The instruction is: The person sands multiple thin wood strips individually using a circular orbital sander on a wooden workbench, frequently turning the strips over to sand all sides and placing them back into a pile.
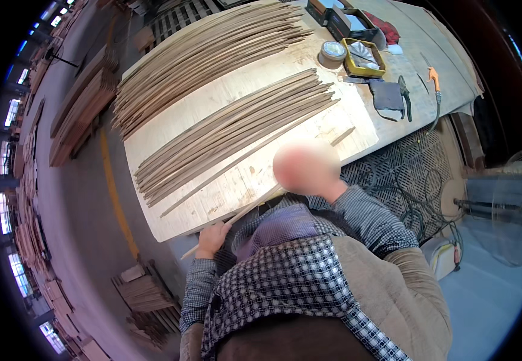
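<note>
A thin wooden strip (254,203) slants along the near edge of the table, in front of my body. My left hand (213,237) is closed around it near its lower left end. My right hand (307,167) is over the strip's upper right part, but a blur covers it, so its fingers and grip cannot be made out. Beyond my hands, a bundle of thin wooden strips (238,135) lies on the pale plywood board (175,228), with one separate strip (215,179) on its near side. A larger bundle of strips (206,58) lies farther back.
At the right of the table are a round tin (332,55), a yellow tray (364,72), dark-handled pliers (405,97) and an orange air blow gun (433,80) on a hose. Boards are stacked on the left (85,108). Hoses (405,194) lie at lower right, near a fan (504,203).
</note>
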`<state>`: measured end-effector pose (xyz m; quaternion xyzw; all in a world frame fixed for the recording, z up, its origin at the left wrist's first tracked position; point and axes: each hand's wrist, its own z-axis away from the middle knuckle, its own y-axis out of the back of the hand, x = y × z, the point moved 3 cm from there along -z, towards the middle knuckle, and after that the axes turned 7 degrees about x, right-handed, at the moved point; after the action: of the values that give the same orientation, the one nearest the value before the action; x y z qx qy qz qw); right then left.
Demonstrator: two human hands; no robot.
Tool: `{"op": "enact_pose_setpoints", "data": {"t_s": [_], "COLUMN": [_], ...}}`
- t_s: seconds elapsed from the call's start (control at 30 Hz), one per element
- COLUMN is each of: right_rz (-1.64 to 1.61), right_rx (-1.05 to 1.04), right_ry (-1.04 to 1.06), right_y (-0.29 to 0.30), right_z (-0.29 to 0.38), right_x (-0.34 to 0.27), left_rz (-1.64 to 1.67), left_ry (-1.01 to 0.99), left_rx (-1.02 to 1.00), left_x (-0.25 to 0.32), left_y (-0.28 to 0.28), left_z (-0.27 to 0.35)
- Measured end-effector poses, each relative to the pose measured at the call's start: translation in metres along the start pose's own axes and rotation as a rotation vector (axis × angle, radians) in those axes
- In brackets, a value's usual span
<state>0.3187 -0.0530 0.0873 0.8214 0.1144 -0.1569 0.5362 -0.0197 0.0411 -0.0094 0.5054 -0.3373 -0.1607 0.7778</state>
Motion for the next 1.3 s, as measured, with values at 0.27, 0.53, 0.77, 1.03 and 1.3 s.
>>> {"op": "enact_pose_setpoints", "data": {"t_s": [0.27, 0.53, 0.77, 1.03, 1.3], "right_rz": [0.032, -0.184, -0.240, -0.100, 0.264], "right_rx": [0.178, -0.155, -0.283, -0.090, -0.265], "right_ry": [-0.184, -0.165, 0.078, -0.265, -0.277], "right_y": [0.011, -0.051, -0.100, -0.033, 0.018], "right_z": [0.030, 0.021, 0.029, 0.036, 0.019], "right_x": [0.155, 0.006, -0.058, 0.065, 0.154], "left_rz": [-0.050, -0.220, -0.207, -0.105, -0.057], "left_ry": [0.045, -0.046, -0.092, -0.015, -0.001], "left_rx": [0.041, 0.271, 0.259, 0.113, 0.044], "left_x": [0.018, 0.025, 0.008, 0.004, -0.002], "left_y": [0.002, -0.010, -0.008, -0.004, 0.000], "left_z": [-0.005, -0.005, 0.004, 0.004, 0.003]}}
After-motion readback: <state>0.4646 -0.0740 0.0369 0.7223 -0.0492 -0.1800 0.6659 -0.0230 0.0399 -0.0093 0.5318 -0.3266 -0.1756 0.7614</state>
